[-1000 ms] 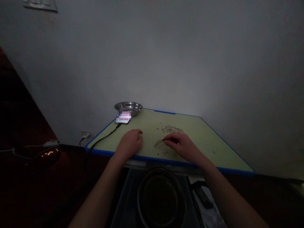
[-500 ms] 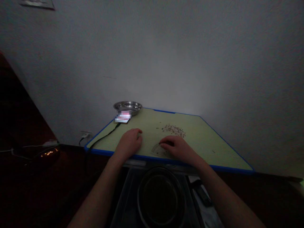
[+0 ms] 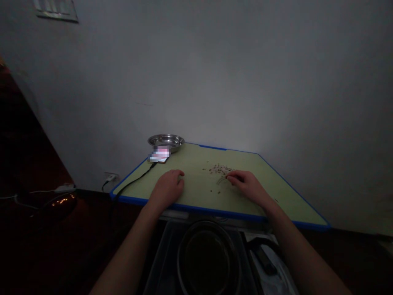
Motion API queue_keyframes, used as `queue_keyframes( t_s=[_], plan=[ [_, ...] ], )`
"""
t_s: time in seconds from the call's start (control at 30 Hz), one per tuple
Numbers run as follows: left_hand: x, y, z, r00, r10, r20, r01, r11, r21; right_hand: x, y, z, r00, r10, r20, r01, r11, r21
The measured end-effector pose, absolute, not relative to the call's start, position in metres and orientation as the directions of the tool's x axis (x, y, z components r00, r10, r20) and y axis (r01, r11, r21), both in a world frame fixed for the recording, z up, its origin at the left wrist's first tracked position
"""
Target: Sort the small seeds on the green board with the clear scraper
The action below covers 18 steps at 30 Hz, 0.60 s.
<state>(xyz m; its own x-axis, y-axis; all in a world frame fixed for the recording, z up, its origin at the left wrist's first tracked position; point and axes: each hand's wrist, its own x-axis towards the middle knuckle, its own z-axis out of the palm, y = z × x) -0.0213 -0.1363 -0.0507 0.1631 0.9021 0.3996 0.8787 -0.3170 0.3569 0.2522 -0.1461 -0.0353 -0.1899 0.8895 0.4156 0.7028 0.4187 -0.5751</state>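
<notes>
A green table (image 3: 285, 200) with a blue edge stands against the wall. A small scatter of dark seeds (image 3: 220, 168) lies near its middle. My right hand (image 3: 245, 184) rests just right of and below the seeds, its fingers closed together on the edge of a clear curved plastic piece (image 3: 221, 180) lying flat on the table. Resting on the table near the front edge is my left hand (image 3: 168, 187), its fingers curled under into a loose fist with nothing seen in it. Light is dim.
A steel bowl (image 3: 166, 141) sits at the table's far left corner, with a phone (image 3: 159, 155) in front of it and a black cable (image 3: 135, 178) running off the left edge. Below the front edge a dark round bowl (image 3: 207, 258) sits in a tray.
My right hand moved away from me and to the right, drawing the clear piece up to the seed scatter. A few seeds lie where it was. My left hand stayed put.
</notes>
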Motion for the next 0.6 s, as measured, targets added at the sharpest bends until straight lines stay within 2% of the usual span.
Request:
queue_keyframes(
  t_s=[0.2,0.6],
  plan=[
    [-0.023,-0.135,-0.052,0.167,0.900,0.403,0.878,-0.322,0.355,0.250,-0.137,-0.051,-0.132,0.861,0.491,0.695,0.434,-0.574],
    [-0.023,-0.133,-0.051,0.161,0.911,0.380,0.881,-0.307,0.361,0.244,-0.142,-0.057,-0.194,0.838,0.511,0.696,0.484,-0.530]
  ],
)
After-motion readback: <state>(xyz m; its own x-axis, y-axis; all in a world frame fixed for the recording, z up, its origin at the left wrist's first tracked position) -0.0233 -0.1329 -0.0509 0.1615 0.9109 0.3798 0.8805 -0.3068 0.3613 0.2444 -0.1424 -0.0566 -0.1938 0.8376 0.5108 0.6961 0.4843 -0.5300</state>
